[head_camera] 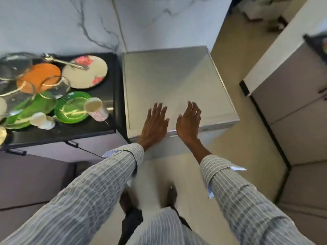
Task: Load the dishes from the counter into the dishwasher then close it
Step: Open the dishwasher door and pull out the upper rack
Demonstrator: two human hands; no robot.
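Note:
The silver dishwasher stands in front of me with its top facing the camera and its door out of clear view. My left hand and my right hand lie side by side over its near top edge, fingers straight, holding nothing. On the black counter to the left lie the dishes: a floral plate, an orange plate, green plates, glass lids, a tipped cup, a white cup and a metal utensil.
A marble wall rises behind the counter and dishwasher. Grey cabinets stand on the right across a strip of beige floor. Cabinet fronts with black handles sit below the counter. My legs are below the hands.

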